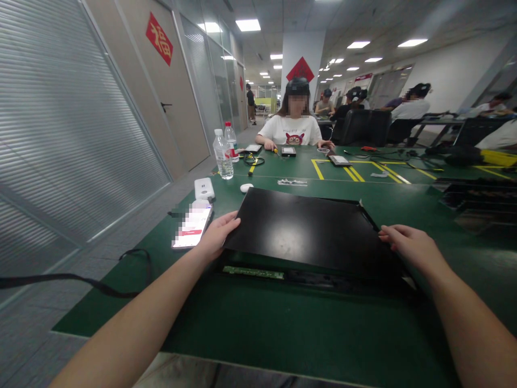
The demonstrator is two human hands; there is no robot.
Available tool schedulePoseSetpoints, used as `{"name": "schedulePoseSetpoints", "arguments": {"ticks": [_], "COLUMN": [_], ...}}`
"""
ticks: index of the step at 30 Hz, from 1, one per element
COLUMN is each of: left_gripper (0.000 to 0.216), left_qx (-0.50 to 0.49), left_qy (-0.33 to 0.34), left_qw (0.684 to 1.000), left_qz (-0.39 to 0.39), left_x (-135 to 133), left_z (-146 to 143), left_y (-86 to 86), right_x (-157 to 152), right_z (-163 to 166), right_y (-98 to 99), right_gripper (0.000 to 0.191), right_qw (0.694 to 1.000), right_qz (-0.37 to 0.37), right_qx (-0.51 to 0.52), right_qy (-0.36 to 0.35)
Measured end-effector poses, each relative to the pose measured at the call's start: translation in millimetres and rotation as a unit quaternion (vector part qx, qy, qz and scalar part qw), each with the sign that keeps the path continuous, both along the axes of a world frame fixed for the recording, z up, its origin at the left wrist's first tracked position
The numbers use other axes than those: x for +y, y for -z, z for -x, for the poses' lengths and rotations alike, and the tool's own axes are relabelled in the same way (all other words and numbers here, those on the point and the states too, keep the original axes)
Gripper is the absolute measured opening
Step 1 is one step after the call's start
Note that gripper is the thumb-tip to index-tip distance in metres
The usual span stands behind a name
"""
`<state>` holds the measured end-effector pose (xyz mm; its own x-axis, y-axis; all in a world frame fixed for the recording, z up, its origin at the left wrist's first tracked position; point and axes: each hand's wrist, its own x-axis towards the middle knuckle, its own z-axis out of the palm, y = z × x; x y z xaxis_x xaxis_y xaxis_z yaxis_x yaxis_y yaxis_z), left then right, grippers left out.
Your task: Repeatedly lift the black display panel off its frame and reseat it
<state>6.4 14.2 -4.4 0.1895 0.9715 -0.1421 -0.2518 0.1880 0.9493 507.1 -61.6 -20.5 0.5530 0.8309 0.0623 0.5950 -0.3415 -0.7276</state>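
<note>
A flat, glossy black panel (302,229), like a display screen panel, lies over a dark shallow frame (335,282). Its left side is raised above the frame, and a gap shows along the near edge. In that gap a narrow green circuit board (254,272) is visible. My left hand (216,234) is closed on the panel's left edge, with the thumb on top. At the right edge, my right hand (407,245) pinches with bent fingers; whether it grips the panel or the frame rim under it is hard to tell.
Left of the panel are a phone (193,226), a white power bank (204,188) and a white earbud case (246,188). Two bottles (224,156) stand behind. Across the green table (283,328) sits a person (291,126) near several small drives (288,152). Dark parts (480,196) lie right.
</note>
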Motion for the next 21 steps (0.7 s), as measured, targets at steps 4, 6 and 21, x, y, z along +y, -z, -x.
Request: {"name": "schedulePoseSetpoints", "arguments": {"ticks": [4, 6, 21], "left_gripper": [0.056, 0.053, 0.048], "left_qx": [0.002, 0.003, 0.011], "left_qy": [0.003, -0.002, -0.023], "left_qw": [1.0, 1.0, 1.0], "left_qz": [0.007, 0.015, 0.015], "left_x": [-1, -2, -6], "left_z": [0, -1, -7], "left_y": [-2.2, -3.7, -7.3], "right_x": [1, 2, 2], "right_z": [-4, -8, -10], "right_y": [2.1, 3.3, 3.9], "right_gripper": [0.031, 0.03, 0.023], "right_qw": [0.999, 0.998, 0.993], "right_qz": [0.011, 0.021, 0.021], "right_qx": [-0.037, -0.064, -0.116], "right_qy": [-0.015, -0.02, -0.02]}}
